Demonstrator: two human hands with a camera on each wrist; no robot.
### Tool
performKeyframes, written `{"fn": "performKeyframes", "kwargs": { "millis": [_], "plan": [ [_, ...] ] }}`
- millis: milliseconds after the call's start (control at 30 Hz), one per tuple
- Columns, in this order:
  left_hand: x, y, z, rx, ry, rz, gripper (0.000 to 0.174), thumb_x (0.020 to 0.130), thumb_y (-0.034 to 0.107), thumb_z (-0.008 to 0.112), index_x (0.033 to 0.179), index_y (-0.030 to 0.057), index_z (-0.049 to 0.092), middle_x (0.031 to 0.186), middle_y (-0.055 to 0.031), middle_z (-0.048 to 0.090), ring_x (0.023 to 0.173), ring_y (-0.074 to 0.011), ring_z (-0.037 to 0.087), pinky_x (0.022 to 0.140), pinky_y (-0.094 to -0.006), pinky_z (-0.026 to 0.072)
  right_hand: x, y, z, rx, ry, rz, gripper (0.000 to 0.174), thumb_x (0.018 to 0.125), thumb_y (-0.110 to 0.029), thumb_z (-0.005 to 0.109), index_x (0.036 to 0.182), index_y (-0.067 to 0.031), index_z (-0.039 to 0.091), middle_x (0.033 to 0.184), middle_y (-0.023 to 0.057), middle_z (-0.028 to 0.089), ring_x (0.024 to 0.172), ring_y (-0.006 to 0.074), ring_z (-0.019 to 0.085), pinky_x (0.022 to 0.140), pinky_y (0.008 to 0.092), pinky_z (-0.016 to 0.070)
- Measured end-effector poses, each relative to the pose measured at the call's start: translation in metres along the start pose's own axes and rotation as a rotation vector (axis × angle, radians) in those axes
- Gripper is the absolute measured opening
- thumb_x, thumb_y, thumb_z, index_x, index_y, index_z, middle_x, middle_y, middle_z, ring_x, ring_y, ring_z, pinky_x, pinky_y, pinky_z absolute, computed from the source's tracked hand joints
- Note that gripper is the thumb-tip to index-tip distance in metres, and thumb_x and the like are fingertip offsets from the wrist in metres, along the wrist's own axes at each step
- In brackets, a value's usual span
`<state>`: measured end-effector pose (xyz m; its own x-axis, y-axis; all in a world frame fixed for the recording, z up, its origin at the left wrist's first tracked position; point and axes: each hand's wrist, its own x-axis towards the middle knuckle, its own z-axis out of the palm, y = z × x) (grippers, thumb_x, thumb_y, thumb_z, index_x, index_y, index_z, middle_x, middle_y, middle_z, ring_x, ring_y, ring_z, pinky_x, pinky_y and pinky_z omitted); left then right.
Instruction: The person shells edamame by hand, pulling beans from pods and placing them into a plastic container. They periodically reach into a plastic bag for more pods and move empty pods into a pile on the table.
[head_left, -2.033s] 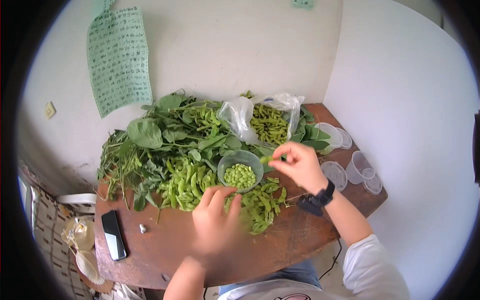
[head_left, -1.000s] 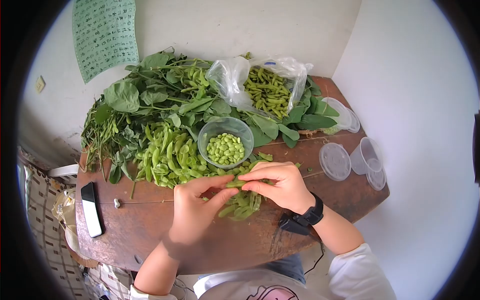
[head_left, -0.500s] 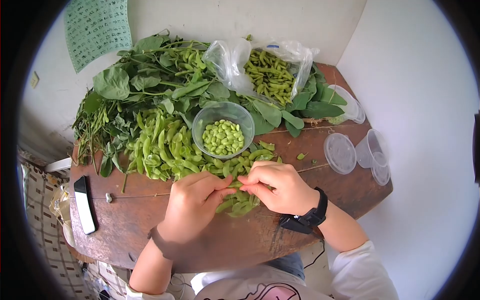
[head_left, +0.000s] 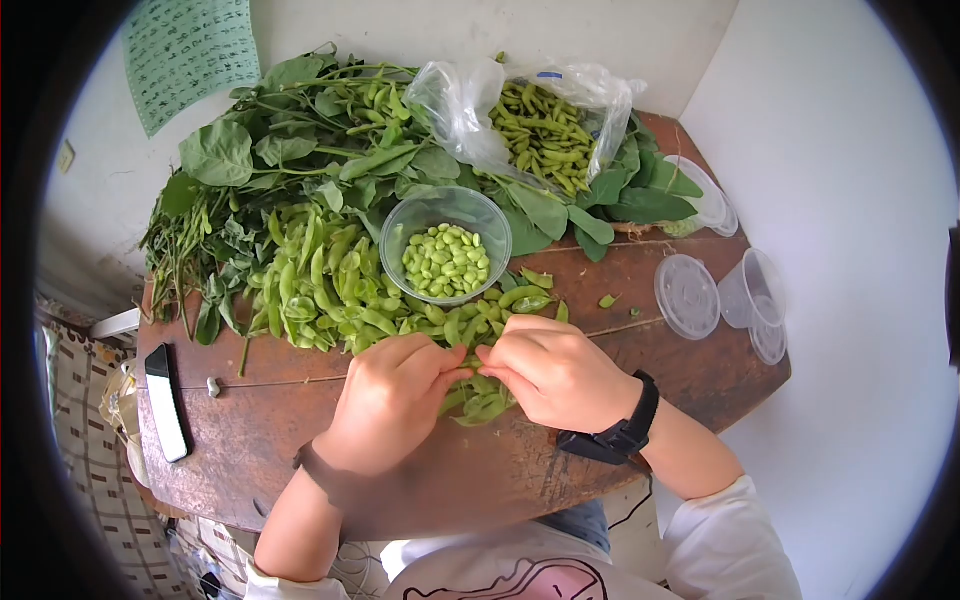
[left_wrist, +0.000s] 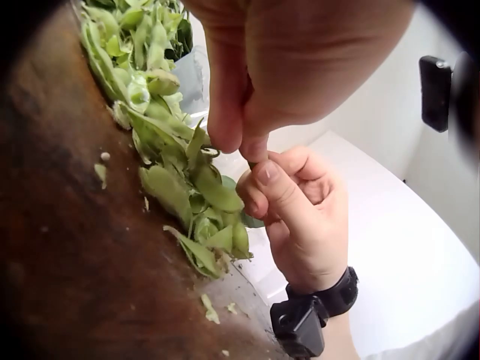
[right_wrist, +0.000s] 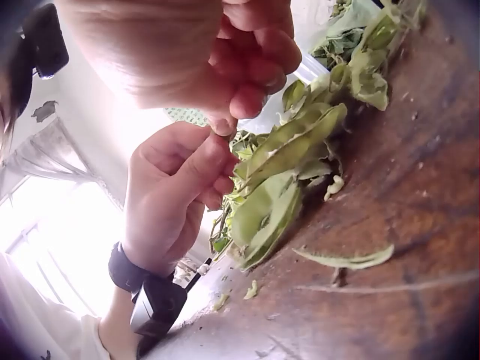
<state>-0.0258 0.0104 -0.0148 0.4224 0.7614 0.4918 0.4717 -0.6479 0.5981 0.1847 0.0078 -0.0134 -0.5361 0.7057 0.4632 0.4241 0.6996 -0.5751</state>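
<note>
Both hands meet over a heap of green pods at the table's front. My left hand (head_left: 450, 376) and right hand (head_left: 490, 358) pinch the two ends of one soybean pod (head_left: 470, 363) between thumbs and fingertips. In the left wrist view the left hand (left_wrist: 238, 146) meets the right hand (left_wrist: 259, 180) at that pod (left_wrist: 251, 162). The right wrist view shows the right hand (right_wrist: 229, 120) pinching it above the split pods (right_wrist: 289, 150). A clear bowl (head_left: 497, 222) of shelled beans (head_left: 445, 260) stands just beyond the hands.
Unshelled pods (head_left: 320, 285) and leafy stalks (head_left: 280, 140) cover the table's far left. A plastic bag of pods (head_left: 540, 135) lies at the back. A clear lid (head_left: 688, 297) and cup (head_left: 750, 290) sit at the right, a phone (head_left: 165, 400) at the left edge of the brown table (head_left: 300, 450).
The right hand came down from beside the bowl and the left hand came up from the pile. They now pinch one pod between them, and have barely moved in the last half second.
</note>
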Motion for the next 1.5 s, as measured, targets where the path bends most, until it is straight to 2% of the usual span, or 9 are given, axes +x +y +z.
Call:
{"fn": "performKeyframes", "kwargs": {
  "millis": [167,300,367,500,567,700,900,1400,1500],
  "plan": [
    [-0.001,0.0,-0.001,0.172,-0.102,0.095,0.014,0.076,-0.002,0.073,0.088,-0.0001,0.066,0.076,-0.0121,0.062,0.067,-0.0338,0.062,0.061,-0.0416,0.051,0.0,0.0,0.003,-0.188,-0.11,-0.099,0.01,0.081,0.001,0.067,0.085,-0.0007,0.058,0.076,0.0109,0.059,0.075,0.0282,0.059,0.067,0.0388,0.0496],
    [0.005,0.001,-0.003,0.141,-0.04,0.064,0.015,0.078,-0.001,0.073,0.092,-0.0011,0.068,0.077,-0.0127,0.065,0.067,-0.032,0.064,0.06,-0.0385,0.0521,0.005,-0.012,0.0,-0.004,0.103,0.008,0.01,0.082,0.003,0.072,0.089,-0.0002,0.065,0.079,0.012,0.064,0.072,0.025,0.064,0.061,0.0331,0.0514],
    [0.006,0.002,-0.002,-0.044,0.052,-0.099,0.018,0.082,0.003,0.075,0.099,-0.003,0.07,0.081,-0.0131,0.069,0.069,-0.0257,0.069,0.06,-0.033,0.0548,0.005,-0.012,-0.006,0.189,0.146,0.296,0.013,0.086,0.001,0.072,0.099,0.0002,0.07,0.092,0.0123,0.071,0.083,0.0174,0.07,0.068,0.027,0.0539],
    [0.006,0.005,-0.008,-0.291,0.022,-0.352,0.021,0.087,0.009,0.075,0.101,-0.0051,0.071,0.084,-0.0113,0.072,0.07,-0.0164,0.07,0.061,-0.0279,0.0565,0.005,0.008,-0.013,0.606,0.184,0.338,0.023,0.087,-0.005,0.074,0.109,-0.0045,0.071,0.103,0.009,0.071,0.086,0.019,0.068,0.076,0.0282,0.0542],
    [0.003,0.002,-0.007,-0.624,-0.027,-0.605,0.022,0.091,0.014,0.073,0.1,-0.006,0.071,0.083,-0.0078,0.072,0.07,-0.0104,0.068,0.062,-0.0254,0.0571,0.014,-0.004,-0.019,0.214,0.185,0.158,0.028,0.081,-0.001,0.077,0.108,-0.0045,0.072,0.105,0.0082,0.069,0.089,0.017,0.065,0.077,0.0307,0.0533],
    [0.003,0.005,-0.006,-0.655,-0.075,-0.586,0.024,0.094,0.017,0.071,0.099,-0.0066,0.07,0.08,-0.0062,0.07,0.068,-0.0085,0.065,0.061,-0.0232,0.0554,0.01,0.014,-0.012,-0.147,0.203,-0.148,0.039,0.068,-0.006,0.083,0.106,-0.0099,0.075,0.103,0.0016,0.066,0.093,0.0255,0.056,0.08,0.0371,0.0497],
    [0.003,0.006,-0.005,-0.698,-0.156,-0.611,0.025,0.097,0.018,0.066,0.096,-0.0059,0.07,0.078,-0.0059,0.07,0.066,-0.0084,0.064,0.06,-0.0226,0.0538,0.01,0.002,-0.008,-0.347,0.201,-0.139,0.033,0.068,-0.007,0.081,0.1,-0.0159,0.078,0.095,-0.003,0.065,0.094,0.0238,0.046,0.084,0.035,0.0444],
    [0.001,0.006,-0.008,-0.773,-0.219,-0.635,0.016,0.092,0.008,0.061,0.097,-0.0063,0.066,0.082,-0.0063,0.068,0.067,-0.0098,0.064,0.062,-0.0242,0.0547,0.006,0.007,-0.003,0.439,0.136,0.19,0.022,0.083,-0.001,0.076,0.105,-0.0024,0.076,0.099,0.0041,0.069,0.099,0.0184,0.056,0.09,0.0323,0.045],
    [0.003,0.007,-0.007,-0.718,-0.242,-0.647,0.016,0.09,0.006,0.062,0.1,-0.0059,0.066,0.083,-0.0071,0.068,0.067,-0.0091,0.064,0.06,-0.0234,0.0544,0.005,0.008,0.0,0.787,0.243,0.362,0.023,0.09,-0.009,0.073,0.112,-0.0032,0.072,0.109,0.0005,0.071,0.099,0.0089,0.059,0.086,0.0253,0.0404]
  ]
}}
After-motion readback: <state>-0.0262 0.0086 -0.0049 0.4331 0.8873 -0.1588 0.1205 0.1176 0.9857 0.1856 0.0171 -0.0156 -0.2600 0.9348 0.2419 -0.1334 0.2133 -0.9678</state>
